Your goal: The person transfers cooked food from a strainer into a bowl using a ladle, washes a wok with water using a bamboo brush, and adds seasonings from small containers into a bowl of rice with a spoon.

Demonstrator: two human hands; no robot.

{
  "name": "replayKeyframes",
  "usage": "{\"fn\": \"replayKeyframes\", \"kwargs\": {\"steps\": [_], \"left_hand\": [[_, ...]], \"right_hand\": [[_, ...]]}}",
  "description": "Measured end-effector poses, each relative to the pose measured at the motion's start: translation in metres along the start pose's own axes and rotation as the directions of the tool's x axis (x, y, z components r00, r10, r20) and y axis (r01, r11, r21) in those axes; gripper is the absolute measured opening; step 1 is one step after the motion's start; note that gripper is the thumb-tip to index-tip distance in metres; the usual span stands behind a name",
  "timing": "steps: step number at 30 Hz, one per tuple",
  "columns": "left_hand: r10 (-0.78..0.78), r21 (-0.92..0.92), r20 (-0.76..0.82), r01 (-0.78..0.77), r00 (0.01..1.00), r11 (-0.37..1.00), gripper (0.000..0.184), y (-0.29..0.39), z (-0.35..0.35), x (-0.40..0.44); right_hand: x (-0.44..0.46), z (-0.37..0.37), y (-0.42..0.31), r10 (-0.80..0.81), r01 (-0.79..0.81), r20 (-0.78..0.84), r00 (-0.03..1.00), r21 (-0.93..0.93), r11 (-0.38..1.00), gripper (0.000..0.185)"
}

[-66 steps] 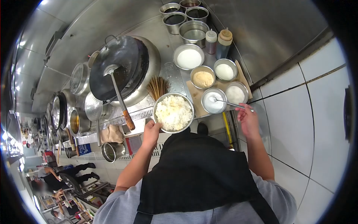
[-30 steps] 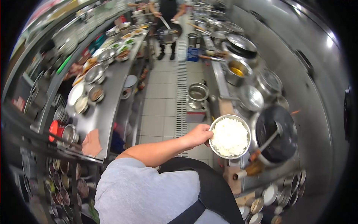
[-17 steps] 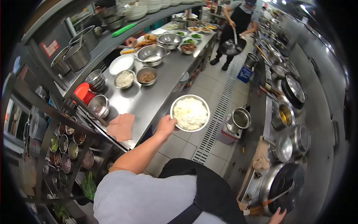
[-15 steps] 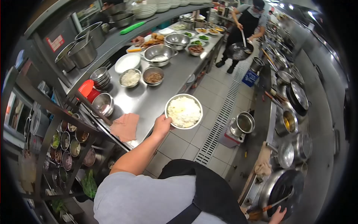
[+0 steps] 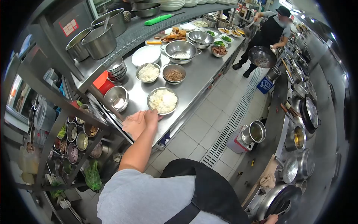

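Observation:
My left hand (image 5: pixel 151 117) grips the near rim of a metal bowl of white rice (image 5: pixel 163 101), which is at the front part of the steel counter (image 5: pixel 188 87). Beside the hand lies a pink cloth (image 5: pixel 134 124). Just behind the bowl are a bowl of rice (image 5: pixel 148 72) and a bowl of brown minced food (image 5: pixel 174 74). At the lower right edge, my right hand (image 5: pixel 272 218) is closed at the handle of the ladle, next to the black wok (image 5: pixel 283 199). Much of that hand is cut off by the frame.
Metal colanders (image 5: pixel 180 51) and a white plate (image 5: pixel 146 56) stand farther back. A green-handled knife (image 5: pixel 158 19) lies on the shelf. A co-worker (image 5: pixel 274 30) holds a wok (image 5: pixel 262 56) in the aisle. A pot (image 5: pixel 256 131) stands on a box at right.
The view has swung from the stove to the counter. My left hand has carried the rice bowl over to the counter. My right hand, spread near the wok half a second ago, has closed at the handle.

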State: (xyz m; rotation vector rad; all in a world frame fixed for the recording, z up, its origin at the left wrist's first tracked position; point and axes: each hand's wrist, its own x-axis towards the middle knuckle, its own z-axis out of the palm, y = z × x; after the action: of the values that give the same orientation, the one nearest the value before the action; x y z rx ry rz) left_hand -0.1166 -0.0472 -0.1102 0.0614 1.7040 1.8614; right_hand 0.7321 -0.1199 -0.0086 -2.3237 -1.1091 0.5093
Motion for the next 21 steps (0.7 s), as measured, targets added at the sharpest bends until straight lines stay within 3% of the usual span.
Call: {"fn": "replayKeyframes", "kwargs": {"steps": [5, 8, 9, 10, 12, 13, 14, 15, 16, 19, 21], "left_hand": [[0.034, -0.122, -0.03, -0.038, 0.999, 0.992, 0.027, -0.004, 0.005, -0.001], [0.079, -0.171, -0.059, -0.088, 0.995, 0.981, 0.03, -0.046, -0.011, 0.029], [0.064, -0.168, 0.013, -0.061, 0.998, 0.984, 0.031, -0.052, -0.013, 0.036], [0.136, -0.079, 0.069, -0.131, 0.988, 0.988, 0.035, -0.064, -0.013, 0.032], [-0.137, -0.193, 0.126, 0.16, 0.982, 0.968, 0.054, -0.063, -0.001, 0.027], [-0.075, -0.111, 0.116, 0.088, 0.99, 0.99, 0.034, -0.058, 0.008, -0.005], [-0.084, -0.021, 0.26, 0.092, 0.962, 0.996, 0.028, -0.062, 0.007, -0.008], [-0.078, 0.024, 0.166, 0.075, 0.983, 0.997, 0.028, -0.065, 0.021, -0.025], [-0.115, -0.003, 0.166, 0.117, 0.979, 0.993, 0.03, -0.061, 0.036, -0.05], [-0.144, 0.156, 0.316, 0.099, 0.938, 0.983, 0.038, -0.071, 0.062, -0.104], [-0.15, 0.179, 0.435, 0.078, 0.888, 0.981, 0.042, -0.094, 0.075, -0.125]], "right_hand": [[0.0, -0.009, 0.041, 0.031, -0.031, 0.0, 1.0, 0.013, 0.999, 0.057], [0.028, -0.004, 0.074, -0.016, 0.017, -0.009, 1.0, 0.076, 0.997, 0.058], [0.032, -0.004, 0.087, -0.027, 0.031, -0.035, 0.999, 0.112, 0.993, 0.058], [0.021, -0.012, 0.07, 0.058, -0.057, -0.091, 0.994, 0.013, 0.998, 0.059], [-0.003, -0.03, 0.022, 0.225, -0.258, -0.202, 0.953, -0.154, 0.954, 0.061], [0.048, -0.037, 0.148, -0.003, -0.076, -0.244, 0.97, -0.314, 0.946, 0.044], [0.031, -0.041, 0.129, 0.301, -0.315, -0.259, 0.918, -0.015, 0.949, 0.029], [0.029, -0.043, 0.15, 0.36, -0.325, -0.271, 0.893, 0.167, 0.931, 0.022], [0.003, -0.058, 0.112, 0.449, -0.386, -0.143, 0.882, 0.328, 0.862, 0.018], [-0.066, -0.082, 0.044, 0.602, -0.418, -0.017, 0.798, 0.704, 0.574, 0.007], [-0.081, -0.082, 0.045, 0.598, -0.39, 0.106, 0.795, 0.844, 0.368, 0.005]]}}
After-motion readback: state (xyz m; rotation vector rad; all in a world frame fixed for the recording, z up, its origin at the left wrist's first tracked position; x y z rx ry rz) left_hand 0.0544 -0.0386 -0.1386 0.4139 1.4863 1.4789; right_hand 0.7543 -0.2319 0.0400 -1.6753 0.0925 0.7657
